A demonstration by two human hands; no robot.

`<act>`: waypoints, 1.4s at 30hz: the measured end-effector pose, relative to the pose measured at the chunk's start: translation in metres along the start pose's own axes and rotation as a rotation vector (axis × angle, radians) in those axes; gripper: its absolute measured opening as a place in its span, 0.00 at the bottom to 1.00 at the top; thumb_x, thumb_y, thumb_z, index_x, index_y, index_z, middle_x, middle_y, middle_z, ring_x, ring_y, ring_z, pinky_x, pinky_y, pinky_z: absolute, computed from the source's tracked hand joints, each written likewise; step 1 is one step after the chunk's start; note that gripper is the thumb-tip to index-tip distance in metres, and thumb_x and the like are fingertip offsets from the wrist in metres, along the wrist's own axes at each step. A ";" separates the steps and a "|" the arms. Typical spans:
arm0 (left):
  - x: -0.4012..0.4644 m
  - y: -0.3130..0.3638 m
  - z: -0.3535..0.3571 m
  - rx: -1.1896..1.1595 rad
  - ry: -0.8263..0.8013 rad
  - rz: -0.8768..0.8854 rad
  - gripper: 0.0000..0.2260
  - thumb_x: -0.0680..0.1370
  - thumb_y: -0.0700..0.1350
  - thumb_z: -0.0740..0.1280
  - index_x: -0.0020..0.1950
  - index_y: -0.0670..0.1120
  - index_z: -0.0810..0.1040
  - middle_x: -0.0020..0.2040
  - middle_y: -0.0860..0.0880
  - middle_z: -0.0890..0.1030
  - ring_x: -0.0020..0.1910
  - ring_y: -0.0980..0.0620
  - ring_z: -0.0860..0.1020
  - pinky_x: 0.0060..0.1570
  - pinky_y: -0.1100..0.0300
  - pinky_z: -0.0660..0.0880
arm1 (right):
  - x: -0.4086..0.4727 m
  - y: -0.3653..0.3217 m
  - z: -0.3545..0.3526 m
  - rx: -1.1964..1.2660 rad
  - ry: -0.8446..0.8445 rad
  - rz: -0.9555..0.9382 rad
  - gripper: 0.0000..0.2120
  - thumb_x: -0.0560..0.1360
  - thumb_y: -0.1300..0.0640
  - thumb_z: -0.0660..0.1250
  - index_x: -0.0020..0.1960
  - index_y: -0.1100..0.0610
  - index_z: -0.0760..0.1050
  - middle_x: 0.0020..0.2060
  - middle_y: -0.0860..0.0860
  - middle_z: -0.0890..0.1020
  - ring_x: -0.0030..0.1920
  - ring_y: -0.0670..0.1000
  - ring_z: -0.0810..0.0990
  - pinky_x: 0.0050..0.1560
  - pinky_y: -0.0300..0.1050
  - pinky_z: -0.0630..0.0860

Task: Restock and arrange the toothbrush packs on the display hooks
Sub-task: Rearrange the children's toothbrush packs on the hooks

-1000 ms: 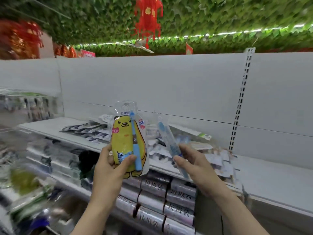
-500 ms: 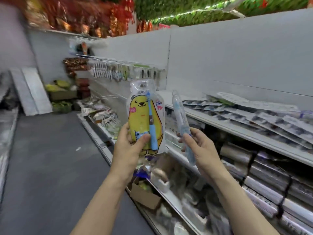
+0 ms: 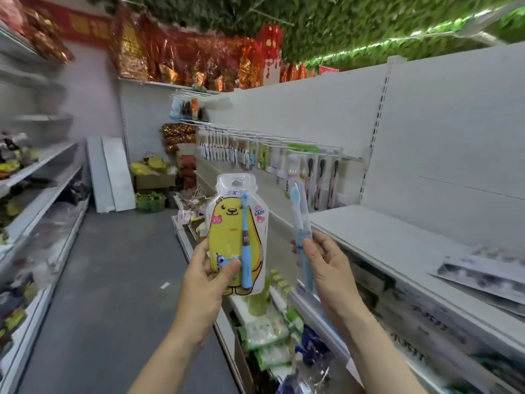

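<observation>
left hand: the left hand [image 3: 208,275] has its thumb and fingers clamped on the lower part of the yellow bear toothbrush pack [image 3: 238,237]. It's held upright, printed face toward the camera, hang hole at the top.

right hand: the right hand [image 3: 322,268] pinches the lower end of a clear blue toothbrush pack [image 3: 300,223], seen pretty much edge-on and standing upright too. Can't tell if it's one pack or two stacked.

where the hooks are: the display hooks [image 3: 272,139] stick out from the white back panel [image 3: 312,115] up ahead and a bit to the right, above both hands, with a row of hanging toothbrush packs [image 3: 321,177] already on them.

the bit that matters: both packs have their long axis vertical, holes up, so they're already oriented for hanging. My guess is the right hand's pack goes first, since it's on the rack side and closer to the near end of the row. Both hands are well short of the hooks.

shelf: the white shelf [image 3: 397,237] below the hooks sits just right of the right hand, with some flat packs [image 3: 483,273] lying on it further along.
</observation>
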State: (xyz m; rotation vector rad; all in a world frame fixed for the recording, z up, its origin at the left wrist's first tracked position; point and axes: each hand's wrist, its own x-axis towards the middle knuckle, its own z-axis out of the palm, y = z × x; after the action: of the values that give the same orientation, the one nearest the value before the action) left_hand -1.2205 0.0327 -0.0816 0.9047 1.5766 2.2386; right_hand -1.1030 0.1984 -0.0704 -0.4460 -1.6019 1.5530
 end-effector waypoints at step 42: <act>0.720 -0.193 -0.192 -0.145 -0.471 -0.051 0.19 0.75 0.44 0.70 0.65 0.54 0.74 0.55 0.52 0.85 0.56 0.52 0.83 0.57 0.51 0.78 | 0.585 0.223 0.329 -0.205 0.435 -0.134 0.11 0.79 0.54 0.68 0.61 0.53 0.79 0.47 0.44 0.86 0.48 0.41 0.83 0.54 0.42 0.77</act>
State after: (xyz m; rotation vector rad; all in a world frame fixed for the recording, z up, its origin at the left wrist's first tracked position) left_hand -1.9224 0.3463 -0.0553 1.2206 1.1936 1.8898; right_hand -1.7591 0.4626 -0.0561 -0.7188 -1.4179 1.1035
